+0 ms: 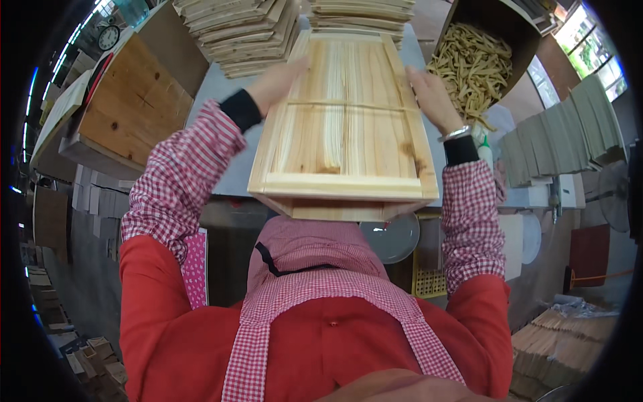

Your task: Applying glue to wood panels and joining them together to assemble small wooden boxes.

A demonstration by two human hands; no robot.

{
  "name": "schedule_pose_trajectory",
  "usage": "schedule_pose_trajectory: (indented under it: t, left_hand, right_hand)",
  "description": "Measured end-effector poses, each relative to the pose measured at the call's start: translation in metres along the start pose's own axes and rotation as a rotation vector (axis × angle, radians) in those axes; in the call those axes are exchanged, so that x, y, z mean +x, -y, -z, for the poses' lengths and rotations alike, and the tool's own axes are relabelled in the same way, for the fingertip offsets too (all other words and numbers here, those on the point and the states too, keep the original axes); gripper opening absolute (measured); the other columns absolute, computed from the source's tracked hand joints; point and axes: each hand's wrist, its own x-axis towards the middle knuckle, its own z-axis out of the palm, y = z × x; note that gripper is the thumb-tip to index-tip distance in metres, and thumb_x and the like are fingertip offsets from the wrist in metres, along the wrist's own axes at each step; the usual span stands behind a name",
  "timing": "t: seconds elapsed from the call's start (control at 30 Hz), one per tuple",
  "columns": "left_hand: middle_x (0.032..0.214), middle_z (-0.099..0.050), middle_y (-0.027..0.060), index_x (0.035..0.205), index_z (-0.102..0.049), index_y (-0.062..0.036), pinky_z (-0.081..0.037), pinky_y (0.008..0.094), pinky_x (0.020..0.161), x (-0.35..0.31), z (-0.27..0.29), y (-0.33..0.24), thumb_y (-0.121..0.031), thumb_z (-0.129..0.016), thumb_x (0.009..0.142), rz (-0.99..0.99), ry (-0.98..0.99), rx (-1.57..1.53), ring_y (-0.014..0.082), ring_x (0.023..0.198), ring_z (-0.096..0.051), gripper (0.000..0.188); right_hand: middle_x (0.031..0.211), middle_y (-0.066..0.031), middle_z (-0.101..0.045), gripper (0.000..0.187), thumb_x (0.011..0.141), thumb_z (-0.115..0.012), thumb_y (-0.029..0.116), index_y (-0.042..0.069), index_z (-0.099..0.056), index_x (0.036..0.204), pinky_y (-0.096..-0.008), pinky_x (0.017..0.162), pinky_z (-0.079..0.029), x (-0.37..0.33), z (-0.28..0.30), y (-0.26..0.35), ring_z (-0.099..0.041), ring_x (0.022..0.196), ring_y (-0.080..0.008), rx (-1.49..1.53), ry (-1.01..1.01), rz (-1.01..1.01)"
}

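Observation:
A pale wooden box [375,144] lies before me on the table, its near end reaching past the table's front edge. A tan band [382,106] is stretched across its top from side to side. My left hand [280,84] is closed on the box's far left side, with its fingertips partly blurred at the edge. On the opposite side, my right hand [432,97] grips the right edge, fingers along the rim. The undersides of both hands are hidden.
Stacks of thin wooden panels [244,33] stand behind the box. A dark carton of tan bands [472,67] sits at the far right, near a green-tipped bottle [485,151]. Grey panels [562,134] stand right; a knotty wooden board [134,107] stands left. A grey round plate [392,240] is below the table.

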Motion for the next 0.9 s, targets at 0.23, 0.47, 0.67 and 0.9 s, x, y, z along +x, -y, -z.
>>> schedule_pose_trajectory:
  t: [0.23,0.47,0.67,0.9]
  left_hand:
    - [0.092,-0.068,0.0075,0.11,-0.06,0.0031,-0.053,0.0328,0.064,-0.016,-0.033,-0.012,-0.037,-0.053,0.095,0.108,-0.167,0.332,0.0164,0.072,-0.066,0.043]
    - [0.096,-0.069,0.0112,0.113,-0.059,0.0037,-0.055,0.0311,0.07,0.019,-0.013,-0.016,-0.035,-0.055,0.094,0.32,-0.065,0.137,0.0164,0.076,-0.067,0.043]
    - [0.085,-0.067,0.0067,0.099,-0.062,0.0069,-0.051,0.0318,0.065,-0.039,-0.013,-0.037,-0.043,-0.058,0.093,-0.099,-0.134,0.195,0.012,0.07,-0.061,0.05]
    - [0.072,-0.059,0.0054,0.084,-0.06,0.0063,-0.044,0.0322,0.061,-0.104,-0.026,-0.069,-0.039,-0.056,0.093,-0.688,-0.64,0.528,0.0117,0.068,-0.052,0.046]
  right_hand:
    - [0.086,-0.0094,-0.066,0.05,0.095,-0.046,0.044,-0.003,-0.064,0.103,-0.0302,0.057,-0.049,0.012,-0.001,0.009,-0.062,0.069,-0.0168,0.055,0.03,0.0]
    - [0.082,-0.0074,-0.065,0.057,0.09,-0.054,0.051,-0.004,-0.066,0.096,-0.0276,0.053,-0.046,0.045,-0.007,0.031,-0.061,0.069,-0.0162,0.074,0.26,-0.491]
    - [0.077,-0.0161,-0.068,0.055,0.089,-0.057,0.047,-0.007,-0.063,0.102,-0.0309,0.05,-0.047,0.02,0.015,0.057,-0.064,0.058,-0.0252,-0.282,-0.074,0.132]
    - [0.081,-0.0131,-0.062,0.017,0.088,-0.058,0.007,0.001,-0.06,0.103,-0.0308,0.061,-0.048,-0.03,0.009,0.149,-0.062,0.07,-0.0234,-0.249,-0.658,0.941]
